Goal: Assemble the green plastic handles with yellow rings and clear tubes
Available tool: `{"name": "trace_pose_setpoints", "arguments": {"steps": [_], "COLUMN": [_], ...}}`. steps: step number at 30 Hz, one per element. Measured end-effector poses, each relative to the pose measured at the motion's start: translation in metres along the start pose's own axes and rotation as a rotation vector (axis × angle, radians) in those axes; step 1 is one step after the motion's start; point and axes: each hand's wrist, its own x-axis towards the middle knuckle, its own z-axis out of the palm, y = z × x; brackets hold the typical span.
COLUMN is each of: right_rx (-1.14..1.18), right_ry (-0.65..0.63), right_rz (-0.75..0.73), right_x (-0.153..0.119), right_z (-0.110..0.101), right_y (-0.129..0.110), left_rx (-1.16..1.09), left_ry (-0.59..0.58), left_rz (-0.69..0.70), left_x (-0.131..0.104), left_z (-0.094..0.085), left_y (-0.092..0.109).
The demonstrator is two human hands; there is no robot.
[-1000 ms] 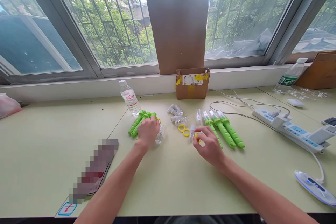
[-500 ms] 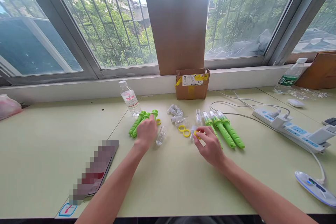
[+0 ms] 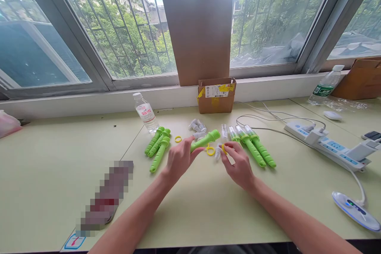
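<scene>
My left hand (image 3: 179,156) is closed round a green plastic tube (image 3: 205,139), its threaded end pointing right and up. Between the thumb and fingertips of my right hand (image 3: 238,162) is a yellow ring (image 3: 224,149). On the table just left of that hand lies a clear cap (image 3: 218,153), with loose yellow rings (image 3: 210,151) beside it. Three green tubes (image 3: 160,154) lie left of my left hand, near another yellow ring (image 3: 178,139). Several clear caps (image 3: 198,125) are clustered further back. To the right, green tubes fitted with clear caps (image 3: 253,145) lie side by side.
A water bottle (image 3: 146,113) stands behind the left tubes, and a small cardboard box (image 3: 216,101) by the window sill. At right are a power strip (image 3: 327,143) with cables and a white oval device (image 3: 355,211). A blurred-out flat object (image 3: 110,190) lies front left.
My left hand has picked up a green tube from the left group and carried it right, towards my right hand. My right hand stays nearly in place with the yellow ring.
</scene>
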Motion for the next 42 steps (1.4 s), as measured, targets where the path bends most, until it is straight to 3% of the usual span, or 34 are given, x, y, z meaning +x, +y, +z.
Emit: {"name": "trace_pose_setpoints", "arguments": {"steps": [3,7,12,23,30,37,42], "right_rx": [0.055,0.13,0.162,0.216,0.278,0.475,0.733], "right_ry": [0.017,0.007,-0.006,0.054,0.07,-0.057,-0.132], "right_rz": [0.039,0.046,0.02,0.003,0.095,0.223,0.399], "right_x": [0.002,0.003,0.002,0.004,0.007,0.008,0.008], "right_z": [-0.002,-0.006,-0.006,-0.005,-0.007,-0.009,-0.009], "right_y": [-0.001,-0.003,0.0,0.001,-0.001,-0.001,0.001], "left_rx": [-0.02,-0.052,-0.078,-0.139,-0.149,-0.213,-0.218], "left_ry": [0.035,0.233,0.221,0.176,0.217,0.323,0.324], "left_rz": [0.081,0.25,0.431,0.473,0.487,0.497,0.485], "left_x": [-0.001,0.003,0.004,0.004,0.003,0.003,0.004], "left_z": [0.003,0.008,0.011,0.006,0.006,0.008,0.007], "left_y": [-0.001,-0.014,-0.024,-0.02,-0.017,-0.02,-0.018]}}
